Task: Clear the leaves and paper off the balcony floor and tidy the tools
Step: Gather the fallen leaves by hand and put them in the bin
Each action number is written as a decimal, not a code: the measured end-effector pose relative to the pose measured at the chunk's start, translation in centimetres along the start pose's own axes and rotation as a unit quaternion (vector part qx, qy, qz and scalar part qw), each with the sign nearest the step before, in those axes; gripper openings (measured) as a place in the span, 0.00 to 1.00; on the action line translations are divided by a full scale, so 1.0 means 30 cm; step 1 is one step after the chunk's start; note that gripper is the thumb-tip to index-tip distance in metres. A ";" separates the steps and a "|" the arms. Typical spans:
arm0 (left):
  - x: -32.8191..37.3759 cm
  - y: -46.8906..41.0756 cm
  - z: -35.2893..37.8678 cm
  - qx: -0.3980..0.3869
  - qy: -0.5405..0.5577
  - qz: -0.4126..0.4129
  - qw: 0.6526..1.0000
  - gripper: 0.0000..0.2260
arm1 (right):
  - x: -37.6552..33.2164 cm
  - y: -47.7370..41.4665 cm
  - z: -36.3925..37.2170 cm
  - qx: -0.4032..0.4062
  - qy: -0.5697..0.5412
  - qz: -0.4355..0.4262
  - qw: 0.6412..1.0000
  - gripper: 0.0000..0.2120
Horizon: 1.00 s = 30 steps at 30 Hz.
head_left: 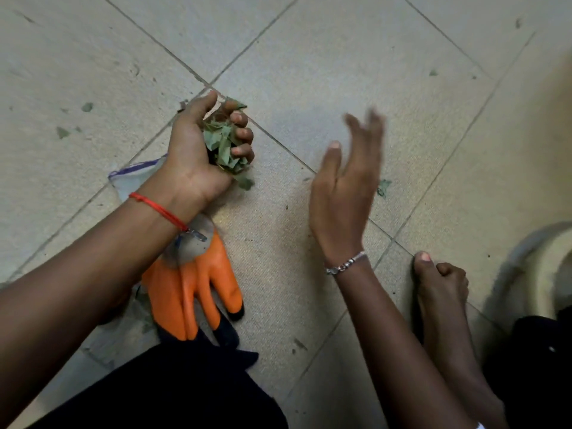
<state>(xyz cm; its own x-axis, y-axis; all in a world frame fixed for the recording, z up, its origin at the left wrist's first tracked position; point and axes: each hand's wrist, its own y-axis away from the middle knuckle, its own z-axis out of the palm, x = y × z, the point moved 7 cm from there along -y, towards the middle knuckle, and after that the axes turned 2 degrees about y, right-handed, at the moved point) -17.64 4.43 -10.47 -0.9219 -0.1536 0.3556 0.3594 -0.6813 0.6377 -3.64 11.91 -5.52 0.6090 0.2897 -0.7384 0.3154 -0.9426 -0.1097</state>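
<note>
Dark clothing (pixel 173 394) fills the bottom edge, closest to the lens, with the left forearm crossing above it. Farther left on the tiled floor (pixel 309 51) lie a few small green leaf scraps (pixel 63 132), well apart from the hands. A clear plastic bag (pixel 136 178) with a purple edge lies flat under the left wrist, and an orange glove (pixel 188 292) with black fingertips lies just below that wrist, partly on the bag. A red thread bracelet (pixel 158 209) circles the left wrist. The left hand (pixel 198 150) is curled palm-up, holding a bunch of green leaves (pixel 224 144), fingers closed around them, low over a tile joint. One leaf sticks out from the bottom of the fist. The right hand (pixel 343 193) is raised off the floor, open with fingers spread and blurred, holding nothing. It wears a silver bracelet (pixel 345 264). Another leaf scrap (pixel 383 187) lies on the floor just right of that hand. A bare foot (pixel 439 292) rests on the tiles at lower right, beside a pale round rim (pixel 520 252).
</note>
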 end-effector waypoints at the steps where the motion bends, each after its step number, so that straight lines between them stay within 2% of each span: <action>1: 0.005 0.004 0.000 -0.004 0.008 -0.001 1.000 0.15 | 0.066 -0.008 -0.011 0.011 0.091 0.038 0.995 0.24; 4: 0.031 0.008 -0.012 -0.005 0.029 0.005 1.000 0.16 | 0.183 0.007 -0.008 -0.010 0.214 0.120 0.969 0.35; 7: 0.065 0.014 -0.019 -0.006 0.029 0.018 0.999 0.16 | 0.151 0.024 0.059 -0.028 0.246 0.085 0.965 0.39; 10: 0.106 0.027 -0.028 -0.007 0.034 0.029 0.999 0.15 | 0.055 0.025 0.162 -0.062 0.225 0.010 0.972 0.40; 14: 0.156 0.043 -0.039 -0.010 0.047 0.045 0.998 0.14 | -0.076 0.033 0.297 -0.133 0.181 -0.107 0.969 0.35; 17: 0.193 0.053 -0.047 0.001 0.057 0.062 0.996 0.13 | -0.156 0.041 0.348 -0.216 0.092 -0.180 0.955 0.30; 19: 0.217 0.062 -0.062 0.013 0.064 0.071 0.995 0.13 | -0.170 0.050 0.337 -0.284 0.007 -0.199 0.938 0.27; 20: 0.228 0.065 -0.069 0.017 0.064 0.074 0.995 0.14 | -0.159 0.057 0.317 -0.297 0.002 -0.215 0.931 0.26; 23: 0.236 0.073 -0.091 0.028 0.066 0.070 0.995 0.14 | -0.084 0.104 0.253 -0.263 0.164 -0.283 0.908 0.34; 25: 0.235 0.073 -0.101 0.032 0.068 0.068 0.995 0.14 | -0.053 0.138 0.249 -0.247 0.245 -0.291 0.891 0.38; 30: 0.236 0.070 -0.103 0.031 0.069 0.066 0.995 0.14 | -0.120 0.094 0.336 -0.233 0.241 -0.268 0.903 0.38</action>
<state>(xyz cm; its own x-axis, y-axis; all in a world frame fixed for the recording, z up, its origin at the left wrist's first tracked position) -23.85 -0.29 -8.74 -0.8754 -0.3386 0.3448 0.4833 -0.6033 0.6344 -12.27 6.55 -9.88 0.4886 0.8286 -0.2735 0.8626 -0.5058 0.0088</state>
